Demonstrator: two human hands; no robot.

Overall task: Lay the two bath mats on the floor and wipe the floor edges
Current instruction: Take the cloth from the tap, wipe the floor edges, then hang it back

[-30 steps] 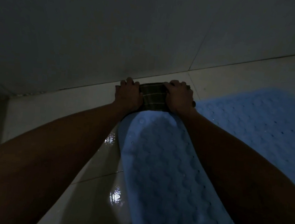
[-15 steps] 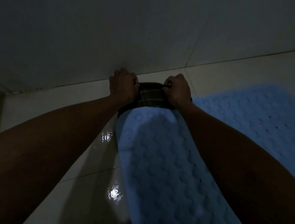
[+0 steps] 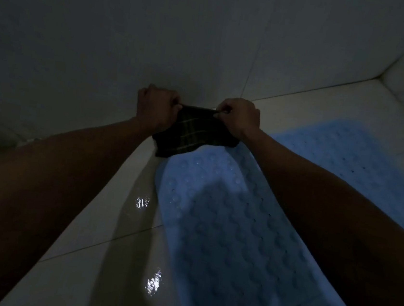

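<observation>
Where the two hands meet, near the foot of the wall, hangs item one: a dark checked cloth (image 3: 193, 133) with pale stripes, stretched between them and drooping so that its lower edge overlaps the far end of the nearer bath mat (image 3: 232, 231).

Left hand (image 3: 155, 108) — fingers curled into a fist, clenched on the cloth's left top corner. Right hand (image 3: 240, 118) — fingers bent, pinching the right top corner between thumb and forefinger. Both forearms bare, reaching forward from the bottom corners of the view.

Nearer bath mat: pale blue, studded with round bumps and small holes, lying flat on the floor and running from the cloth toward the bottom of the view. Second bath mat (image 3: 360, 166): same blue, same texture, flat on the floor just right of the first; whether the two touch cannot be told behind the right arm.

Floor (image 3: 98, 261): pale glossy tiles, wet, with two bright glints left of the nearer mat. Wall (image 3: 159, 34): large pale tiles, dimly lit, meeting a second wall at the far right.
</observation>
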